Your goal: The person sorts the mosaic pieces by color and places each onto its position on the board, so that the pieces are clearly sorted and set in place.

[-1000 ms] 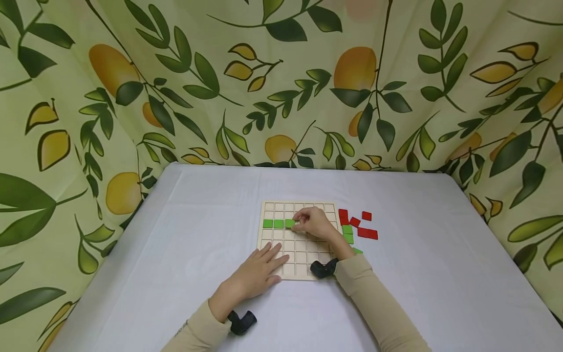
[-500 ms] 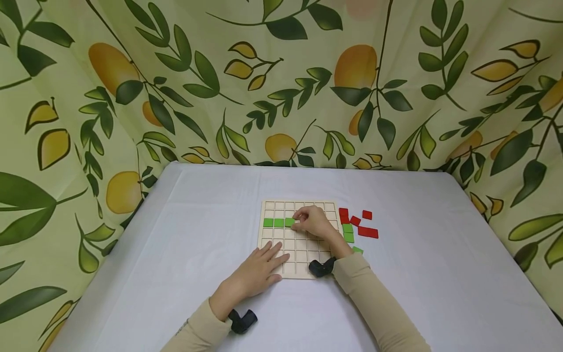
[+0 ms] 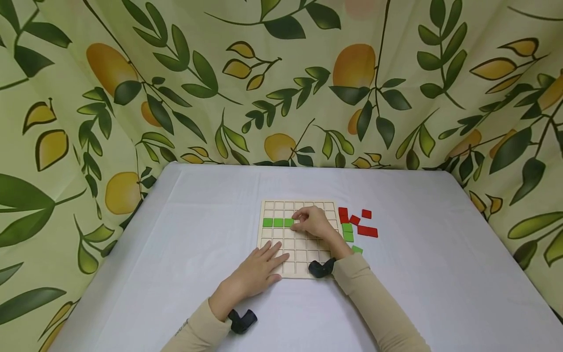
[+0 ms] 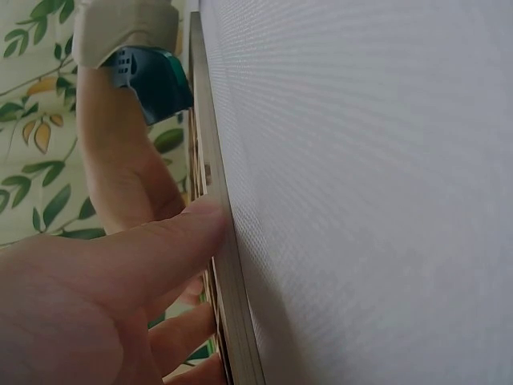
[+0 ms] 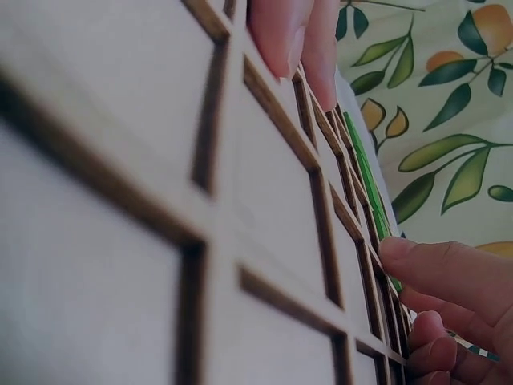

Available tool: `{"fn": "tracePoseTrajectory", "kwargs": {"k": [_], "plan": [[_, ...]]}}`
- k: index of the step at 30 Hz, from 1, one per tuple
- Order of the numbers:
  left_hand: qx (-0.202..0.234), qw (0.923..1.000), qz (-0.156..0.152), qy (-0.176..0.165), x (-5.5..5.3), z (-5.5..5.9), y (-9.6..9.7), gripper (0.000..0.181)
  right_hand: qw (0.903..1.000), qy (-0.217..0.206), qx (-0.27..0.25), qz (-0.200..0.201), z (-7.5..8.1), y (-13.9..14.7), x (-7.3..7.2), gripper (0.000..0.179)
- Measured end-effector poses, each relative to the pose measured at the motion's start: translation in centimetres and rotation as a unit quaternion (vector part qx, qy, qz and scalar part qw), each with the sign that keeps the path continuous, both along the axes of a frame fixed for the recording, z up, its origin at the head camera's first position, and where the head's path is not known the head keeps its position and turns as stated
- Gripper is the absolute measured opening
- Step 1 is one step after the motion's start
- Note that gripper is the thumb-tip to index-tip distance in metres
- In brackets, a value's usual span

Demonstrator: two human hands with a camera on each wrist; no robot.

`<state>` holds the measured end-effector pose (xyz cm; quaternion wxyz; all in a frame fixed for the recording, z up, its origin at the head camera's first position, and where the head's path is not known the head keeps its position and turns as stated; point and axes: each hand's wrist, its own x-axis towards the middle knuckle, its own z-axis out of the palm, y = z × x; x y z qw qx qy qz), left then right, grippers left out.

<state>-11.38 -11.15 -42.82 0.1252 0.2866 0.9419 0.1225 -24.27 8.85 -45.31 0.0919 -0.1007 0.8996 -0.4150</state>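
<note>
A pale wooden grid board (image 3: 301, 243) lies on the table. Three green square tiles (image 3: 267, 223) sit side by side in one row, from its left edge inward. At the third green tile (image 3: 288, 223) is my right hand (image 3: 313, 222), thumb and fingers curled at its right end. In the right wrist view the thumb (image 5: 398, 250) touches the green strip of tiles (image 5: 367, 168). My left hand (image 3: 255, 274) rests with spread fingers on the board's lower left corner. Its thumb (image 4: 180, 241) presses the board's edge (image 4: 232, 297) in the left wrist view.
Right of the board lie several red tiles (image 3: 367, 231) and several loose green tiles (image 3: 348, 232), one of them (image 3: 357, 250) partly behind the right forearm. A white cloth covers the table (image 3: 198, 220). A leaf-and-fruit patterned curtain (image 3: 281, 98) stands behind and at both sides.
</note>
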Motion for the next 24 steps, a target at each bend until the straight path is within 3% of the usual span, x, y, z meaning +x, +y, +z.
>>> {"fn": "tracePoseTrajectory", "kwargs": {"k": [24], "plan": [[0.003, 1.0000, 0.005, -0.005, 0.0, 0.1, 0.0, 0.051, 0.9987, 0.010, -0.048, 0.014, 1.1, 0.9, 1.3, 0.021]]}}
